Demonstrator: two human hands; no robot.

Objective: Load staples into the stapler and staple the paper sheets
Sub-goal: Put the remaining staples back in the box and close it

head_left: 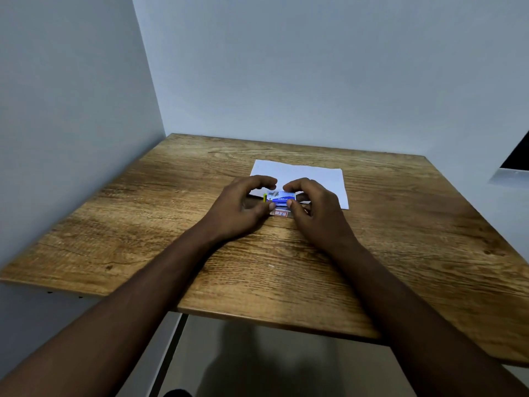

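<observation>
A small blue staple box [282, 198] lies on the wooden table [143, 224] at the near edge of white paper sheets [309, 174]. My left hand [243, 206] curls around the box's left end, thumb at its near side. My right hand [313, 209] curls around its right end, thumb tip on the near edge. At the box's left end a grey metal piece and a yellow-green part [264, 197] show; the stapler cannot be made out clearly. A small white label with red marks [280, 214] lies just in front of the box.
The table stands in a corner between two pale walls, left and behind. A tiny pale speck [271, 265] lies on the wood between my forearms. A dark opening [518, 159] shows at the right edge. Floor lies below the table's near edge.
</observation>
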